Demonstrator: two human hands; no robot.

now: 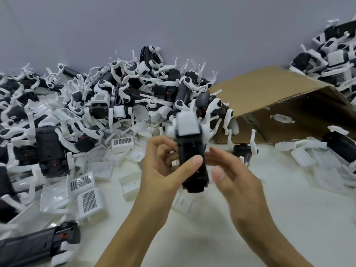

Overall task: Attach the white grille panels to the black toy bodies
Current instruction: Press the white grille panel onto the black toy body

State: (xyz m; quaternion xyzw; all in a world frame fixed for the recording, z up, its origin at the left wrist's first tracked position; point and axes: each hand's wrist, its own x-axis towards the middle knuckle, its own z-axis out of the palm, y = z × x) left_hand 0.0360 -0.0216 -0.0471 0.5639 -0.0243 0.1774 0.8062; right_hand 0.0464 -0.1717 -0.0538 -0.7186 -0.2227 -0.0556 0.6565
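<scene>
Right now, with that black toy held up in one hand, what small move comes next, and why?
Probably set it aside: the black toy body gripped by the left hand seems to have a white panel already on top, and the right hand is open beside it.

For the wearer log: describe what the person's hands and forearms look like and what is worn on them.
Both arms are bare as far as the frame shows: no sleeves, gloves, watch, rings or bands visible. The left hand and right hand have short, unpainted nails. The right hand is motion-blurred, so fine detail there cannot be told.
</scene>
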